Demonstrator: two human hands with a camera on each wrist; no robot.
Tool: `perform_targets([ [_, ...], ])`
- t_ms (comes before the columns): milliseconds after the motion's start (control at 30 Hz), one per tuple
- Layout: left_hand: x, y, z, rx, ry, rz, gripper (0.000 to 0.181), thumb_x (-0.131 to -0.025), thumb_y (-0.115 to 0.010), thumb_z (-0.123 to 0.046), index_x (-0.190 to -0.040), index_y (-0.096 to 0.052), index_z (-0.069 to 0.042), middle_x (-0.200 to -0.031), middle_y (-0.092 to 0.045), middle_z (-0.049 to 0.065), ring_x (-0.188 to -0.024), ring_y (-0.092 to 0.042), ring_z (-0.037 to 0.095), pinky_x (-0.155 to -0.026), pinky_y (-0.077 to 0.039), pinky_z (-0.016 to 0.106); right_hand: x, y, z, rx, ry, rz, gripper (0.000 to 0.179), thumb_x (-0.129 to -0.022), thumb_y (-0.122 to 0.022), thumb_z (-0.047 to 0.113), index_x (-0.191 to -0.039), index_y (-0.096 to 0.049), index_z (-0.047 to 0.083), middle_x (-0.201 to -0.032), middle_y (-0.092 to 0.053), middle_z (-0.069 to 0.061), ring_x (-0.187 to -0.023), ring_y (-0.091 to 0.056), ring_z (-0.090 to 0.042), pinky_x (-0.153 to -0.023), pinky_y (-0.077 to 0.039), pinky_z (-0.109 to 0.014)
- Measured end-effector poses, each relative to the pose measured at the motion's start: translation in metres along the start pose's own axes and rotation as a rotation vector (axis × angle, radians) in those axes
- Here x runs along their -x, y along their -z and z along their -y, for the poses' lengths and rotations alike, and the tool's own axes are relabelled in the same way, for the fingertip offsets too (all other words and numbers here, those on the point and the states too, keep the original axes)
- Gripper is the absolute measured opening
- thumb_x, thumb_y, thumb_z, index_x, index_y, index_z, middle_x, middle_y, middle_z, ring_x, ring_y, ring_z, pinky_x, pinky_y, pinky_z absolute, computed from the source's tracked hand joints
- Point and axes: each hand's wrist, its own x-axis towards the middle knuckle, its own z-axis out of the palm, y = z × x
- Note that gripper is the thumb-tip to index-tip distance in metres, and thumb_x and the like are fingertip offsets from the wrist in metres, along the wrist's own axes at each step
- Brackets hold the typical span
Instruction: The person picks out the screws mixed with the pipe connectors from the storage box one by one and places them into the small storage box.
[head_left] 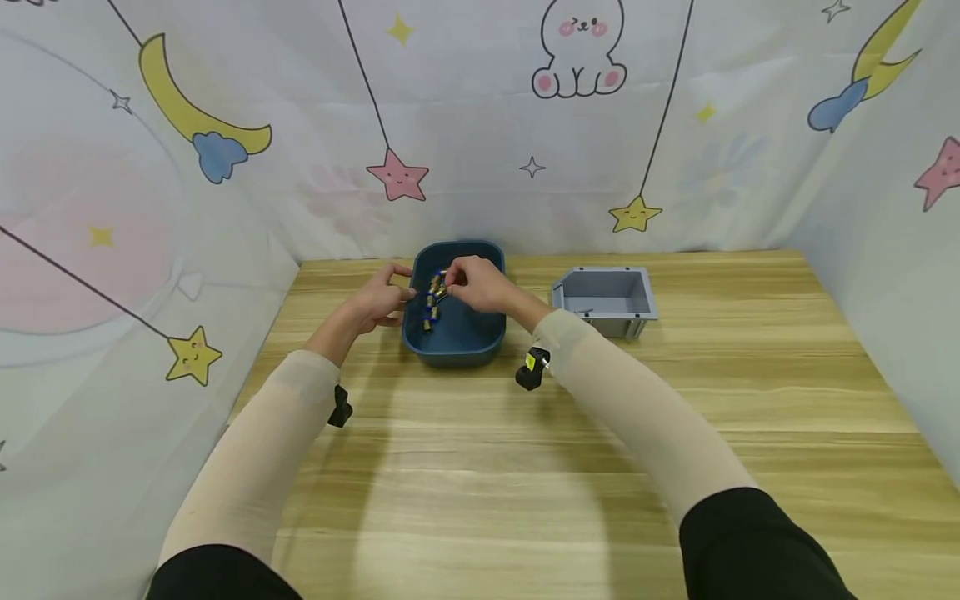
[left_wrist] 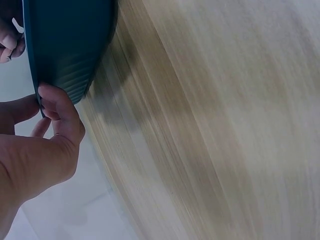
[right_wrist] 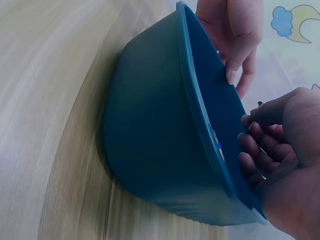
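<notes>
A dark blue plastic tub (head_left: 454,358) stands at the back of the table, with several small brass-coloured pieces with blue bands (head_left: 431,313) lying in its left part. My left hand (head_left: 375,302) holds the tub's left rim, the thumb and fingers on either side of the wall in the left wrist view. Over the tub's inside is my right hand (head_left: 480,285), its thumb and fingertips together on a small brass-coloured piece (right_wrist: 251,125), mostly hidden by the fingers. In the right wrist view the tub wall (right_wrist: 150,110) covers most of the contents.
Right of the tub stands a grey plastic bin (head_left: 611,323) with a thin dark object near its front left inside. A patterned white cloth (head_left: 480,200) hangs right behind the table's back edge. Wood-grain tabletop (head_left: 480,467) extends toward me and to the right.
</notes>
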Motion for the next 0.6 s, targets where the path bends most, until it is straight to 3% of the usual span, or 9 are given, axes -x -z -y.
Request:
perform_targets([
  [267,-0.001,0.003,0.001,0.004,0.002,-0.001,0.047,-0.106,-0.046,-0.015,-0.149,-0.027,-0.022,-0.142,-0.044,0.016,-0.094,-0.050,0.027,-0.074,-0.048,0.041,0.003,0.006,-0.002,-0.011,0.021,-0.051,0.007,-0.098,-0.062,0.010,-0.102,-0.064,0.005,-0.099,-0.065,-0.005,-0.089,-0.061,-0.017,-0.079,-0.050,-0.031],
  [600,0.000,0.002,0.000,-0.014,-0.006,0.010,0.048,-0.106,-0.045,-0.014,-0.150,-0.026,-0.020,-0.143,-0.042,0.019,-0.100,-0.051,0.029,-0.074,-0.047,0.042,0.009,0.014,-0.009,-0.081,0.004,-0.044,0.008,-0.097,-0.063,0.008,-0.102,-0.065,0.002,-0.098,-0.066,-0.007,-0.088,-0.062,-0.019,-0.078,-0.050,-0.031],
])
